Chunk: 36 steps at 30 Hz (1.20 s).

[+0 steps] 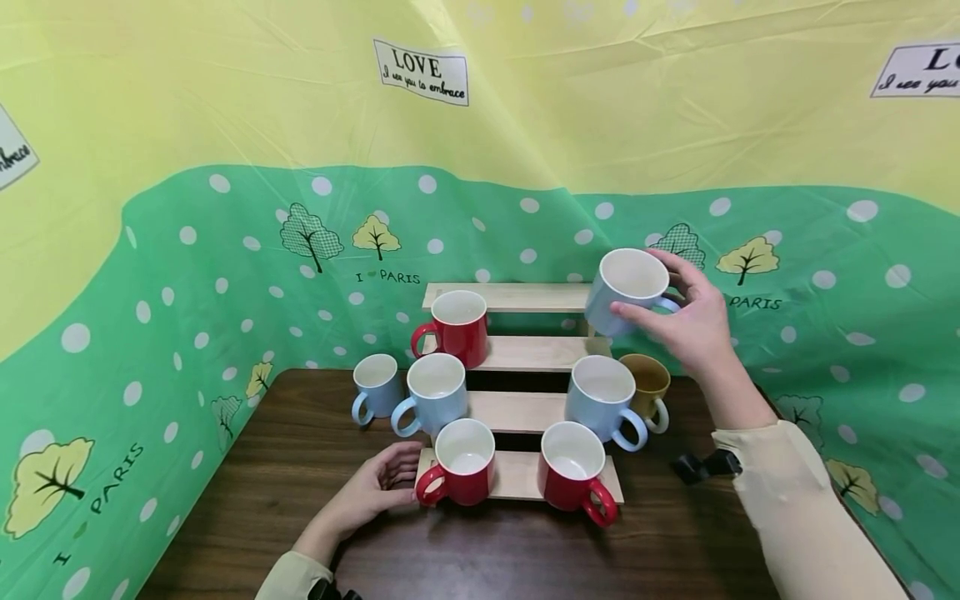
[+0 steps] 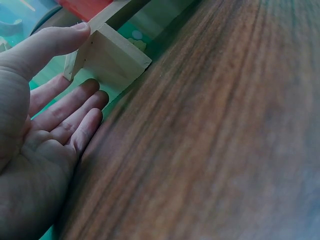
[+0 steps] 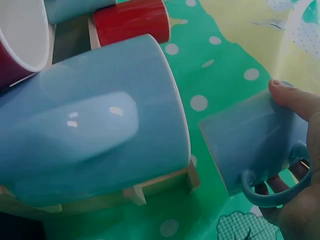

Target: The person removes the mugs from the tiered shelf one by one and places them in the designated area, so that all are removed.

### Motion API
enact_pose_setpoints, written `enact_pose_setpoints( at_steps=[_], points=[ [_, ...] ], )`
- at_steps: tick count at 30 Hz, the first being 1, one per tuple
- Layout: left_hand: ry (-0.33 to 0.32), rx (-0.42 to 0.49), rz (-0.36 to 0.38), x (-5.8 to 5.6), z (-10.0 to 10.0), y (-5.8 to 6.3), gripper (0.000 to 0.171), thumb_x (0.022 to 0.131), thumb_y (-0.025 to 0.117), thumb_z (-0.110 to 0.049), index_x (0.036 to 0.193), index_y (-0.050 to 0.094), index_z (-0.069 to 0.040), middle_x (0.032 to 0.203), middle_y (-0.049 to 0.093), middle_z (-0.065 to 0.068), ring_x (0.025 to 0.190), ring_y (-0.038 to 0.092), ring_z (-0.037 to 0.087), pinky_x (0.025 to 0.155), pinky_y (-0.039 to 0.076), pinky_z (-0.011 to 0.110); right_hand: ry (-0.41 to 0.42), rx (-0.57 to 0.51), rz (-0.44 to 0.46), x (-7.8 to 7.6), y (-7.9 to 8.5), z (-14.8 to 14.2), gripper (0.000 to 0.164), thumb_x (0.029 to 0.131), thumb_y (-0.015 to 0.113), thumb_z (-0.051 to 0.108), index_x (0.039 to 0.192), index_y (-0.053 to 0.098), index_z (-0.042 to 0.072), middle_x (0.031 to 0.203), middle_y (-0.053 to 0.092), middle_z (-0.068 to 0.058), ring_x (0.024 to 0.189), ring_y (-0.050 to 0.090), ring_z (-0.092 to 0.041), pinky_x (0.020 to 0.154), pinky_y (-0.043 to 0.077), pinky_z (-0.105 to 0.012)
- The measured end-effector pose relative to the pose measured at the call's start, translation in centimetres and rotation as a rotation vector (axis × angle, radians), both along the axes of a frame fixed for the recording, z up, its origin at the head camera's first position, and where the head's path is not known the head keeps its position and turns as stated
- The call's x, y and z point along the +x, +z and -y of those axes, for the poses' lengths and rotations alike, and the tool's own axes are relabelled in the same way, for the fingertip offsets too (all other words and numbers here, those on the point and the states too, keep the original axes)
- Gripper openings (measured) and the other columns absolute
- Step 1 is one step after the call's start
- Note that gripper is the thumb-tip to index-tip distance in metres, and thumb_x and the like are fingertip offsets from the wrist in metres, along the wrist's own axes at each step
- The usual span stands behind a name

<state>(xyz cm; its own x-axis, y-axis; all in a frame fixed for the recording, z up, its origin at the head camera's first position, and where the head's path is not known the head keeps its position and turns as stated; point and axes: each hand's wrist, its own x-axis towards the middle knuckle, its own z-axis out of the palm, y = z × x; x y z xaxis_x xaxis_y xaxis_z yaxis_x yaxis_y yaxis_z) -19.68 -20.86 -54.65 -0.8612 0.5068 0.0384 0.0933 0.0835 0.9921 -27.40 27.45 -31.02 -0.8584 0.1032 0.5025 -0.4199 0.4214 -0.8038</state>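
My right hand [image 1: 696,317] grips a light blue mug [image 1: 604,310] by its body, thumb on the near side, above the right end of the stepped wooden rack [image 1: 517,352]. The mug is upright, its handle toward the palm, and in the right wrist view its base [image 3: 215,157] is off the boards. With the thumb and forefinger, my left hand [image 1: 375,486] pinches the left end of the rack's lowest step. Red mugs [image 1: 474,483] stand at both ends of that step. Blue mugs [image 1: 438,400] flank the second step, and a red mug [image 1: 465,333] sits on the third step's left.
On the dark wooden table [image 1: 247,492], a smaller blue mug [image 1: 381,387] stands left of the rack and a brown-yellow mug [image 1: 651,385] stands right of it, partly behind a blue mug. A green and yellow printed cloth [image 1: 510,200] hangs close behind.
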Motion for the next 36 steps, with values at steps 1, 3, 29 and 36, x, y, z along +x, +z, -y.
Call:
enact_pose_setpoints(
  at_steps=[1, 3, 29, 36],
  points=[
    [0.000, 0.001, 0.000, 0.0, 0.0, 0.0, 0.070, 0.101, 0.079, -0.009, 0.160, 0.044, 0.001, 0.153, 0.057, 0.027, 0.133, 0.065, 0.021, 0.111, 0.053, 0.030, -0.009, -0.006, 0.005, 0.0, 0.0, -0.2, 0.086, 0.082, 0.099, 0.014, 0.157, 0.060, 0.023, 0.143, 0.064, -0.005, 0.122, 0.060, -0.014, 0.097, 0.050, -0.022],
    [0.000, 0.002, 0.001, 0.0, 0.0, 0.0, 0.070, 0.100, 0.079, -0.009, 0.160, 0.044, 0.001, 0.153, 0.057, 0.027, 0.133, 0.065, 0.021, 0.111, 0.053, 0.030, -0.027, -0.013, 0.018, 0.0, -0.1, -0.7, 0.085, 0.082, 0.099, 0.015, 0.157, 0.060, 0.024, 0.143, 0.063, -0.004, 0.123, 0.060, -0.014, 0.097, 0.050, -0.022],
    [0.013, -0.005, 0.014, 0.0, 0.0, 0.0, 0.071, 0.100, 0.080, -0.009, 0.160, 0.044, 0.001, 0.152, 0.058, 0.026, 0.133, 0.065, 0.023, 0.111, 0.053, 0.029, -0.178, -0.063, 0.106, 0.7, -3.8, -5.8, 0.085, 0.085, 0.096, 0.013, 0.160, 0.057, 0.023, 0.147, 0.060, -0.001, 0.124, 0.057, -0.013, 0.089, 0.050, -0.014],
    [0.004, 0.006, 0.004, 0.0, 0.0, -0.1, 0.070, 0.100, 0.079, -0.008, 0.160, 0.044, 0.002, 0.152, 0.058, 0.026, 0.133, 0.065, 0.022, 0.111, 0.053, 0.030, -0.219, -0.047, 0.126, 0.8, -4.1, -7.0, 0.085, 0.086, 0.097, 0.020, 0.160, 0.056, 0.028, 0.144, 0.059, 0.004, 0.125, 0.055, -0.013, 0.090, 0.049, -0.015]
  ],
)
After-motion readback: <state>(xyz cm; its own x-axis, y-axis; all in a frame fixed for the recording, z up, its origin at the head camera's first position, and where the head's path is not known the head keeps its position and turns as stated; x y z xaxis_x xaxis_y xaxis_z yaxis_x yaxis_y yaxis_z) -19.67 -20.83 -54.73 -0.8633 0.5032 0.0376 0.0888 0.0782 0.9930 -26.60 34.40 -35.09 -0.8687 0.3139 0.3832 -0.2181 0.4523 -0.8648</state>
